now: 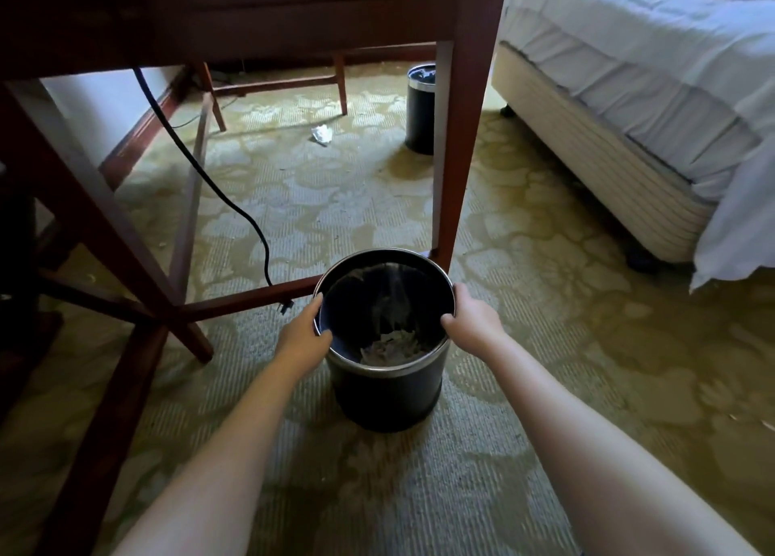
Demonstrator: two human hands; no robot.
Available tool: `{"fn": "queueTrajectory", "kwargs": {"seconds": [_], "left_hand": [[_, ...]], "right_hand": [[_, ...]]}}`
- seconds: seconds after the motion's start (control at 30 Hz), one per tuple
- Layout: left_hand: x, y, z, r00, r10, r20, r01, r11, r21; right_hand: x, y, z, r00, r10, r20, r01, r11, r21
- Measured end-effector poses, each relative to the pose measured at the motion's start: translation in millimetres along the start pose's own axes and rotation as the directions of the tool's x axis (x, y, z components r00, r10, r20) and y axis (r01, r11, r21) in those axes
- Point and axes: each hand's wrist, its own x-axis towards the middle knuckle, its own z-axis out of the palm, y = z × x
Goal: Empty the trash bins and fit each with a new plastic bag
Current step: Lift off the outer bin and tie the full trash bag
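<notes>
The bin (386, 392) is standing at lower centre between both hands. The left hand (302, 332) and right hand (473, 319) are gripping its rim at opposite sides, thumbs hooking inside.

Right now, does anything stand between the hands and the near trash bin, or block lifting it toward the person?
Nothing visible. The left hand and right hand grip the rim of the trash bin on opposite sides. The table leg and low crossbar stand just behind it, not on the near side.
</notes>
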Motion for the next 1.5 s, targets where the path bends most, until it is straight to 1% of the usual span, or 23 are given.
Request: {"fn": "queueTrajectory", "kwargs": {"seconds": [0.1,0.2,0.27,0.43,0.53,0.7,0.87,1.07,1.27,1.37,1.5], "left_hand": [[0.9,14.0,-7.8,0.998,0.034,-0.061,-0.035,0.999,-0.015],[-1.6,25.4,-17.6,0.994,0.068,-0.087,-0.071,0.997,-0.032],[-6.4,34.5,-26.4,0.988,0.073,-0.137,-0.08,0.995,-0.052],[-18.3,62.2,-45.5,0.965,0.107,-0.24,-0.14,0.982,-0.123],[-27.0,73.8,-54.0,0.956,0.121,-0.268,-0.172,0.969,-0.175],[-41.8,89.1,-66.9,0.936,0.145,-0.321,-0.232,0.94,-0.251],[-51.8,109.4,-85.3,0.91,0.178,-0.375,-0.305,0.899,-0.314],[-63.3,136.6,-110.0,0.858,0.266,-0.439,-0.415,0.863,-0.289],[-65.9,165.5,-120.1,0.827,0.335,-0.451,-0.473,0.848,-0.237],[-64.2,191.7,-114.6,0.808,0.376,-0.454,-0.507,0.835,-0.213],[-52.7,230.9,-89.9,0.807,0.442,-0.39,-0.543,0.816,-0.198]], "right_hand": [[-3.9,-3.8,-12.5,0.998,-0.031,-0.062,0.033,0.999,0.022],[-9.4,-8.6,-22.9,0.991,-0.066,-0.114,0.071,0.997,0.043],[-12.2,-16.1,-30.7,0.981,-0.081,-0.175,0.096,0.993,0.075],[-20.1,-34.1,-55.0,0.945,-0.052,-0.322,0.111,0.98,0.167],[-28.3,-43.1,-68.9,0.934,-0.053,-0.353,0.144,0.961,0.236],[-38.6,-57.9,-91.9,0.921,-0.044,-0.388,0.161,0.949,0.273],[-51.6,-69.6,-117.3,0.895,-0.069,-0.44,0.23,0.917,0.325],[-54.7,-76.2,-145.7,0.831,-0.057,-0.554,0.319,0.864,0.39],[-64.3,-74.3,-165.1,0.768,-0.044,-0.639,0.398,0.814,0.423],[-66.9,-61.4,-177.9,0.732,-0.003,-0.682,0.42,0.79,0.447],[-67.5,-32.5,-196.8,0.678,0.102,-0.728,0.414,0.766,0.493]]}}
